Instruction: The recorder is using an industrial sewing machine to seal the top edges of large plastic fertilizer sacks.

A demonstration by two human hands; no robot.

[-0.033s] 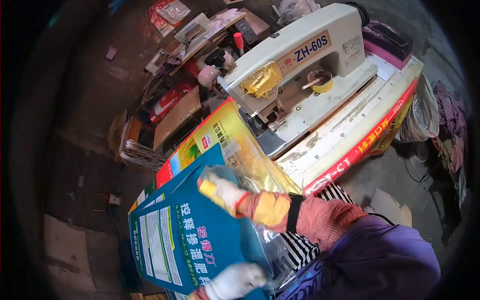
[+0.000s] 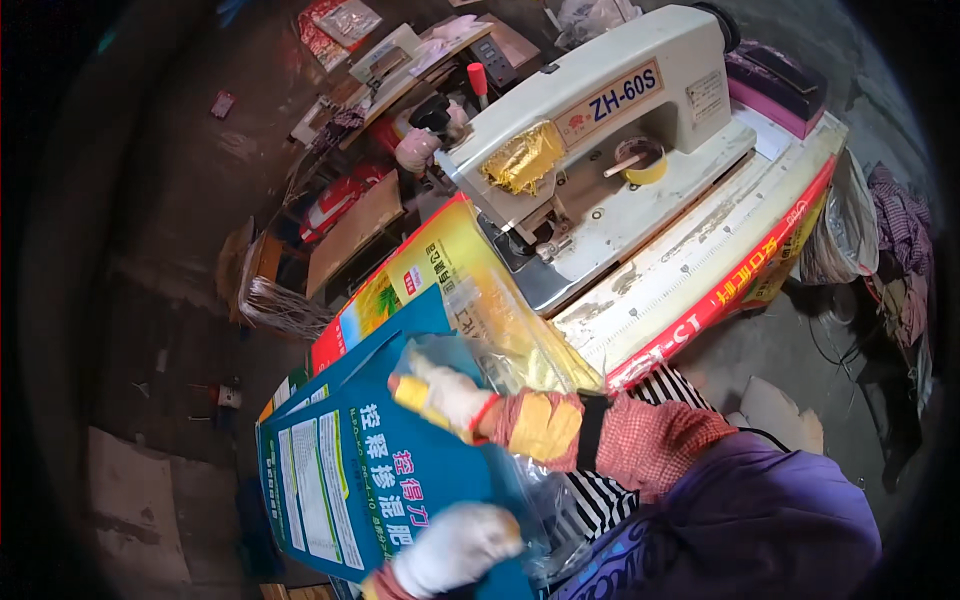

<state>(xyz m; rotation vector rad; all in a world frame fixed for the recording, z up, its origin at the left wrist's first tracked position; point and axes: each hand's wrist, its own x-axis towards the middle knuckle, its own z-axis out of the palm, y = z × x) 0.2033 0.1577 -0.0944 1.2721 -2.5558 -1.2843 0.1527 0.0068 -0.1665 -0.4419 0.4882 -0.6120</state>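
Observation:
A blue woven sack [image 2: 440,495] with printed panels lies in front of me, a clear plastic liner [image 2: 545,500] showing along its right side. My right hand [image 2: 445,395], in a white glove with yellow tape, is at the sack's upper part, its fingers closed on thin clear plastic. A black band circles that wrist over a red checked sleeve. Lower down, my left hand [image 2: 460,548], also white-gloved, rests over the sack with curled fingers beside the liner. Whatever it grips is hidden and slightly blurred. Under the blue sack is a yellow and red sack [image 2: 445,255].
A white sewing machine [image 2: 600,110] stands beyond on a worn table [image 2: 640,310] edged with red-printed sacking. A tape roll [image 2: 648,170] sits on its bed. Behind it is a purple box [image 2: 775,88]. Another machine table [image 2: 420,65] and bundled sacks [image 2: 285,305] lie far left.
My left hand has shifted slightly upward over the sack. My right hand has dropped a little lower and to the left, and the plastic by it has moved with it.

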